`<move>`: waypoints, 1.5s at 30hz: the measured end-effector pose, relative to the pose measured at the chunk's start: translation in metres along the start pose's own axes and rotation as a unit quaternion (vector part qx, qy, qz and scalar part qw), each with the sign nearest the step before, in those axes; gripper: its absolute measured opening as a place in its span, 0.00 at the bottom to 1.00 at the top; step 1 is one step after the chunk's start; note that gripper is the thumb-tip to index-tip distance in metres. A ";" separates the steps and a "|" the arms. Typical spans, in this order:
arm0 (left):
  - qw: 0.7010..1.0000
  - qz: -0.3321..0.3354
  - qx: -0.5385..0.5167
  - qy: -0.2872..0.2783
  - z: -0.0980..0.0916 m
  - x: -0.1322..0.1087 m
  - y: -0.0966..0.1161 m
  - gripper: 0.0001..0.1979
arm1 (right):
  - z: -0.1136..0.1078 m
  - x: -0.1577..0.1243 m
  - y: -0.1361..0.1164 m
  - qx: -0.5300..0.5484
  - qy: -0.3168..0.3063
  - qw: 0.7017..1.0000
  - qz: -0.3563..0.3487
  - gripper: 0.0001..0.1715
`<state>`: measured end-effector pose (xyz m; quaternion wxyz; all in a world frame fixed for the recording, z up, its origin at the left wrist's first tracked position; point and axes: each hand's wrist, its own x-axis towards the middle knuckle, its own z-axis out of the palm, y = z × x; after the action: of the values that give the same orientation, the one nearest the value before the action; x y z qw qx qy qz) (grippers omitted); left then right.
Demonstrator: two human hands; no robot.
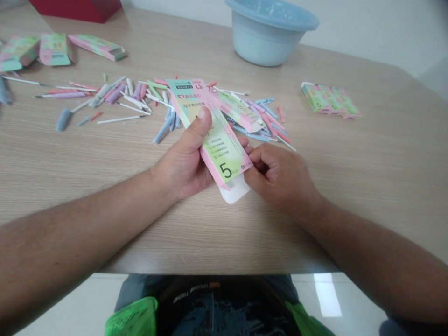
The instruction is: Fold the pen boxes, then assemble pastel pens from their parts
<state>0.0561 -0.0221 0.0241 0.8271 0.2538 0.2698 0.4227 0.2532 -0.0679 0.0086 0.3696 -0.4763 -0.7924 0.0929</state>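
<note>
My left hand [191, 161] is wrapped round a pastel pink and green pen box [219, 135] printed with a large 5, its thumb across the front. The box tilts above the table, and a white end flap [234, 189] hangs loose at its near end. At the lower right corner of the box, my right hand [280, 175] has its fingers curled in a pinch against the edge. Whether those fingers grip a side flap or only the corner is hard to see. Behind the box lies a second pen box [240, 109] with an open end, among loose pen parts.
Pen barrels, caps and white refills [135, 100] are scattered across the middle and left of the wooden table [367, 186]. Several pen boxes [56, 49] lie at the back left, near a red box [79, 9]. A blue basin [269, 35] stands behind; joined flat boxes [331, 99] lie right.
</note>
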 end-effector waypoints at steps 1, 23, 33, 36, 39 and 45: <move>1.000 0.005 0.000 -0.002 0.000 0.000 0.000 0.33 | 0.000 0.000 0.001 0.001 0.000 1.000 0.002 0.08; 1.000 0.016 -0.009 0.013 -0.003 0.003 0.008 0.39 | -0.018 -0.007 -0.011 -0.017 0.047 0.961 -0.272 0.11; 0.999 0.039 0.022 0.007 -0.009 0.006 0.003 0.29 | -0.014 -0.009 -0.015 -0.072 -0.056 0.970 -0.226 0.22; 0.999 0.045 0.024 0.020 -0.006 0.007 0.003 0.30 | -0.014 -0.008 -0.017 -0.072 -0.059 0.969 -0.228 0.23; 0.998 0.046 0.021 0.030 -0.001 0.004 0.004 0.36 | -0.013 -0.009 -0.020 -0.085 -0.064 0.969 -0.222 0.23; 0.999 0.039 0.021 0.020 0.002 -0.001 0.003 0.38 | -0.012 -0.009 -0.025 -0.102 -0.063 0.967 -0.224 0.20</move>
<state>0.0548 -0.0218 0.0279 0.7986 0.2730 0.2855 0.4540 0.2469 -0.0911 0.0255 0.2797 -0.3153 -0.9058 -0.0436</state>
